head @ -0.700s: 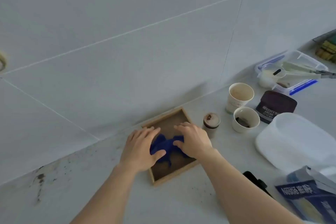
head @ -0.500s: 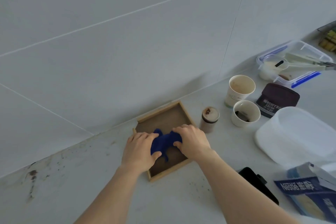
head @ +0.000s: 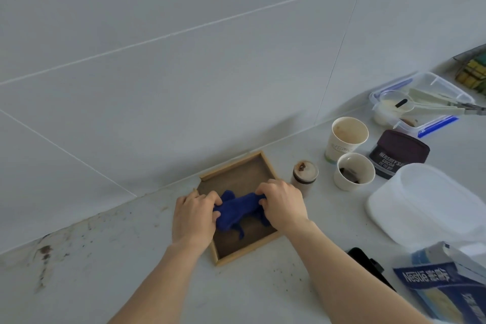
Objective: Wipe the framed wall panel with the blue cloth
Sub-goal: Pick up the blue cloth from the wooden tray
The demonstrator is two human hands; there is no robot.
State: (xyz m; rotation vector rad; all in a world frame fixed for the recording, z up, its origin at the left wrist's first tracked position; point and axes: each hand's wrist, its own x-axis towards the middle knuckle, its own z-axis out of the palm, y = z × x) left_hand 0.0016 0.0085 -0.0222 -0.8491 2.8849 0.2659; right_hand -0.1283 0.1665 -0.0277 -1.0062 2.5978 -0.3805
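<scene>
**Both hands gripping a blue cloth on a framed panel**

Both hands clutch one bunched blue cloth [head: 238,210], seen from the head camera looking down. The left hand [head: 193,216] has its fingers curled over the cloth's left end; the right hand [head: 282,205] closes over the right end. The cloth stretches between them and presses on the dark brown face of a wood-framed panel [head: 246,168]. The panel lies flat on a pale counter [head: 131,271], its far corner near the tiled wall [head: 184,60].

The hands and cloth hide the panel's middle; its far part and near edge stay visible. The left hand also covers the frame's left edge.

Just right of the panel stands a small jar [head: 304,175], close to the right hand. Further right sit a tall paper cup [head: 344,138] and a shorter cup [head: 353,175], then a dark cocoa tub [head: 398,154]. Behind them is a clear box [head: 426,102] holding utensils. A white lid [head: 431,205] lies at the right, with a blue carton [head: 444,289] near the bottom corner and a black object [head: 368,265] beside it. Brown specks and stains [head: 44,250] mark the counter at the left.
</scene>
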